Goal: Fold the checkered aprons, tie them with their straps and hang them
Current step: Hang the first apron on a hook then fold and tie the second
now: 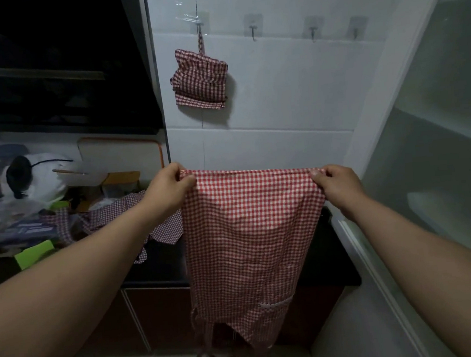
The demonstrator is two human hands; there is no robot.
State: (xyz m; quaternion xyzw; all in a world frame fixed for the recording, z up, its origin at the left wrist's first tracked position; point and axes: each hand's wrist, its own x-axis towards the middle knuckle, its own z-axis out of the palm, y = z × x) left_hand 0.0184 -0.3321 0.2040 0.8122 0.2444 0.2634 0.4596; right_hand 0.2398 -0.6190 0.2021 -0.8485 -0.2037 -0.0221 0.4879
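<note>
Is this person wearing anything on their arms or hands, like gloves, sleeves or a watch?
No. The left hand and right hand are bare, with no gloves, rings or watch showing. Both forearms are uncovered, and no sleeve is in view.

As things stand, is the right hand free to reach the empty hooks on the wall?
Probably not yet: the right hand and left hand both pinch the spread apron. Nothing blocks the hooks themselves.
</note>
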